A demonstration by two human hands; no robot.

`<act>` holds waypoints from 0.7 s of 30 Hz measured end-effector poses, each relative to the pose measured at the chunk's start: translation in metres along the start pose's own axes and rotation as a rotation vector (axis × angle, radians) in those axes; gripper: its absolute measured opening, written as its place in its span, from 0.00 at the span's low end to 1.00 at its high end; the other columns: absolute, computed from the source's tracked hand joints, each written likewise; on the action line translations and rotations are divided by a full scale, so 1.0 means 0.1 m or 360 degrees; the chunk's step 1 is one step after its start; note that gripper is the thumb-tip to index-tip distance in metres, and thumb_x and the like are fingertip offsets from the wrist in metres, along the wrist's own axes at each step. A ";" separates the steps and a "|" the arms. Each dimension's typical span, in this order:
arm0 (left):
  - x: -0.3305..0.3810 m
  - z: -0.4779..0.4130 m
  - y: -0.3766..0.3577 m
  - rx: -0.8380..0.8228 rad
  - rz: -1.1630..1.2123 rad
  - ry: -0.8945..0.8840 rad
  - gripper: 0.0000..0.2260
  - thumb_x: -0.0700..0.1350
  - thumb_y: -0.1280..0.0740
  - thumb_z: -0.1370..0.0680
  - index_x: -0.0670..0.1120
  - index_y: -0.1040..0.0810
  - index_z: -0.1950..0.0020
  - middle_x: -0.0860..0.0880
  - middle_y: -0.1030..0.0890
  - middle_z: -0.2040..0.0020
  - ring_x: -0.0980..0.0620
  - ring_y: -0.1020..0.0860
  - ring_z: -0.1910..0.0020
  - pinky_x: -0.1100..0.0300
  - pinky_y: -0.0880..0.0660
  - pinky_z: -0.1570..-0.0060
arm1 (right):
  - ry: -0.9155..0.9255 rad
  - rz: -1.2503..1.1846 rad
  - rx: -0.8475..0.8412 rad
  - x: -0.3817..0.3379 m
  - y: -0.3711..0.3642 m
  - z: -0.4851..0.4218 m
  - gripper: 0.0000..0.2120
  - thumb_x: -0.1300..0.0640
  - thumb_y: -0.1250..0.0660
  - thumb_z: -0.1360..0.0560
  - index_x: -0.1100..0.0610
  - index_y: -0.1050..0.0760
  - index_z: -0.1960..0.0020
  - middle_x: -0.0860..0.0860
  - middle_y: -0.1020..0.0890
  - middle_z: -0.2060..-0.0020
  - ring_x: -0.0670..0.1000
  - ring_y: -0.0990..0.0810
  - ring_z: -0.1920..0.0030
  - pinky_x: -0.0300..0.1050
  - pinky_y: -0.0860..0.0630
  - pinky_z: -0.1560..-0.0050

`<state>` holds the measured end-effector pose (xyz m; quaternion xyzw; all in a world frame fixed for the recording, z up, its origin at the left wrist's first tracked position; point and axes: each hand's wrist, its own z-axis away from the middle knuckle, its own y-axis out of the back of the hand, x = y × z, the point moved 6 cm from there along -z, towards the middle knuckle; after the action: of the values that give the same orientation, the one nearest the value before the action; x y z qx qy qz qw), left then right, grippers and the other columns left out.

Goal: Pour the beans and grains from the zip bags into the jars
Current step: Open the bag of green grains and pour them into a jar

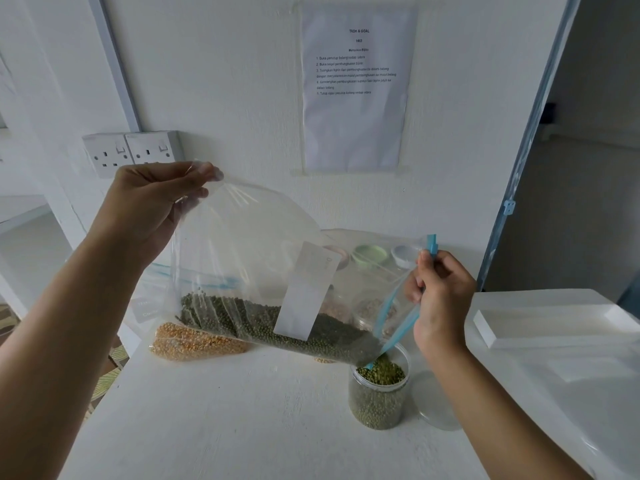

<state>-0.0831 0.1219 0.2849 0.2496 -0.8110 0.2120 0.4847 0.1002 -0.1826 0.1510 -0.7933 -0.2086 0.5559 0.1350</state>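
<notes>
From my head camera, my left hand is raised in front of the wall, its fingers and thumb pinching the bottom corner of the clear bag. My right hand is lower and to the right, its fingers curled around the bag's blue zip edge, just below the slider that sticks up above my knuckles. The bag hangs between my hands on a slant, with its closed end high and its mouth low. The green beans lie in a band along its lower side, running down to the mouth. A white label crosses the front of the bag. The mouth sits right at the rim of the open jar, which stands upright on the white table and holds green beans heaped to the top. Just to the right of the jar lies a clear round thing, partly behind my wrist; I cannot tell what it is. Behind the bag, a corn bag rests on the table. Farther back, blurred through the plastic, stand jars with a green lid and a white lid. A printed sheet is taped to the wall, with a double socket to its left. A white block sits at the right.
</notes>
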 end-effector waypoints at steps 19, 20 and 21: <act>0.07 -0.01 0.06 0.0027 -0.0016 -0.0017 0.07 0.42 0.28 0.25 0.48 0.11 0.60 0.51 0.13 0.57 0.59 0.21 0.62 0.70 0.22 0.53 | 0.0001 -0.0020 -0.0053 -0.04 -0.09 0.01 0.17 0.65 0.36 0.18 0.62 0.32 0.65 0.47 0.34 0.76 0.48 0.40 0.73 0.42 0.42 0.72; 0.07 -0.02 0.06 0.0024 -0.0017 -0.0018 0.06 0.42 0.28 0.25 0.47 0.11 0.60 0.51 0.13 0.57 0.59 0.20 0.61 0.70 0.22 0.53 | 0.0001 -0.0016 -0.0054 -0.04 -0.09 0.01 0.17 0.65 0.36 0.18 0.62 0.32 0.65 0.47 0.34 0.76 0.48 0.40 0.73 0.42 0.41 0.72; 0.08 -0.02 0.06 0.0019 -0.0019 -0.0018 0.06 0.42 0.28 0.25 0.47 0.11 0.59 0.51 0.13 0.56 0.59 0.20 0.61 0.70 0.22 0.53 | -0.0001 -0.0019 -0.0055 -0.04 -0.09 0.02 0.17 0.65 0.36 0.18 0.61 0.32 0.65 0.47 0.34 0.76 0.49 0.40 0.73 0.43 0.41 0.72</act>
<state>-0.0885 0.1264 0.2923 0.2585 -0.8109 0.2125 0.4800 0.0959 -0.1766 0.1581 -0.7941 -0.2229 0.5516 0.1245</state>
